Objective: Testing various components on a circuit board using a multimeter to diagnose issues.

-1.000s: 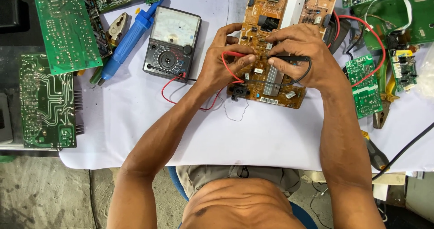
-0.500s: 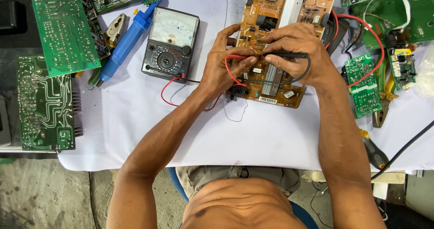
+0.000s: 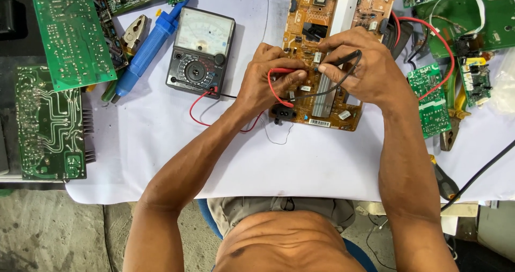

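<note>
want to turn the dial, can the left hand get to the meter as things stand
Probably yes: the analog multimeter lies just beside the left hand on bare white cloth, nothing between. But that hand holds the red probe, so it isn't free.

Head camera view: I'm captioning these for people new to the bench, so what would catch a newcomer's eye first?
First, the two hands meeting over the orange-brown circuit board at top centre: the left hand pinches a red probe, the right hand a black probe, tips close together on the board. Just left sits a dark analog multimeter, red lead trailing over the white cloth. Green circuit boards crowd the left edge.
</note>
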